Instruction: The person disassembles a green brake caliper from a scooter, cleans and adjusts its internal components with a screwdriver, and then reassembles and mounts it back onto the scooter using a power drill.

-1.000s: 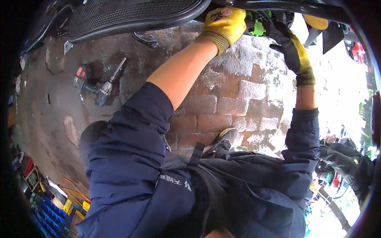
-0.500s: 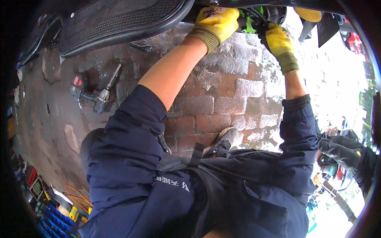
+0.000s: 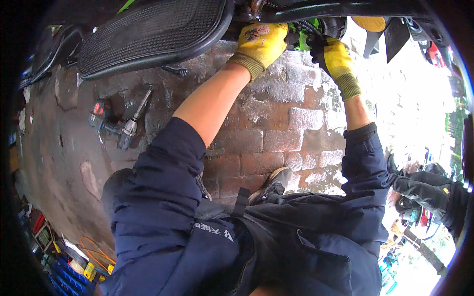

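Both my hands wear yellow gloves and reach up to the black underside of a vehicle frame (image 3: 316,9). My left hand (image 3: 259,42) is closed as a fist against the left end of a green and black tool (image 3: 299,40). My right hand (image 3: 333,56) has its dark fingers wrapped around the tool's right end, directly under the frame. The hands are close together, and most of the tool is hidden between them. A black meshed footboard (image 3: 153,32) hangs to the left of my left hand.
A cordless drill (image 3: 121,129) lies on the wet brick floor (image 3: 276,123) at the left. My shoe (image 3: 270,183) stands on the bricks below. Another person's dark sleeve (image 3: 427,187) is at the right edge. Blue crates (image 3: 74,276) and orange cable sit at bottom left.
My right hand has moved left, from out on the frame's right side to the green tool beside my left hand. The view has shifted slightly toward the frame.
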A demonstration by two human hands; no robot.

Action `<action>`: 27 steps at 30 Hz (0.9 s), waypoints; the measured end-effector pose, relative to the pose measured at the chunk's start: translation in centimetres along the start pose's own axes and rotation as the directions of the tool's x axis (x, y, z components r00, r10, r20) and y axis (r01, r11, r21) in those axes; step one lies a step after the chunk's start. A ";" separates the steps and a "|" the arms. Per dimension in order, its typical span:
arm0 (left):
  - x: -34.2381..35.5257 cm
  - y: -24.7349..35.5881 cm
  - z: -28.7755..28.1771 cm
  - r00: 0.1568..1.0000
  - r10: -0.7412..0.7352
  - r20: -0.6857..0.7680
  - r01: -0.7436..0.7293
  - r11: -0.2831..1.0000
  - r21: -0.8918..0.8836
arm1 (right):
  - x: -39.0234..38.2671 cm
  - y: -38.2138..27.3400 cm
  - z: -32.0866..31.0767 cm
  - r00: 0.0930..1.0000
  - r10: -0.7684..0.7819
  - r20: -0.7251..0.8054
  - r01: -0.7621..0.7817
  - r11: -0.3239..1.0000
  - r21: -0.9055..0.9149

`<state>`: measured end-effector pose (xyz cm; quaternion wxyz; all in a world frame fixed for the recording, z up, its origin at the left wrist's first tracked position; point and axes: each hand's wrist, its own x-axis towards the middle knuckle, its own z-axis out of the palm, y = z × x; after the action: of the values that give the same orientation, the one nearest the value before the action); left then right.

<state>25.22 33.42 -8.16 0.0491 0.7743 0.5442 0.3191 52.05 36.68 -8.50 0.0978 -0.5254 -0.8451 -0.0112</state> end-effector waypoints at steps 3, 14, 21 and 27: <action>0.0 -0.4 1.1 0.991 0.058 -0.117 -0.055 0.998 0.027 | -0.2 1.4 0.6 0.989 -0.147 -0.003 0.144 0.977 -0.160; -0.1 -0.2 0.6 0.992 0.003 -0.127 -0.008 0.999 -0.034 | -0.1 -2.6 -0.9 0.993 0.100 -0.062 -0.109 0.977 -0.182; 0.5 0.5 0.1 0.990 0.029 -0.137 -0.030 1.000 -0.004 | -0.5 -1.4 0.2 0.944 0.323 -0.062 -0.297 0.919 0.260; 1.1 1.3 -0.6 0.952 -0.255 0.169 0.281 0.947 -0.156 | -0.4 -3.7 -0.5 0.948 0.316 -0.048 -0.316 0.949 0.012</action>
<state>26.16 33.66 -6.68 0.2008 0.7069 0.6088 0.2990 48.97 34.62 -7.76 0.1201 -0.6532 -0.7475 -0.0066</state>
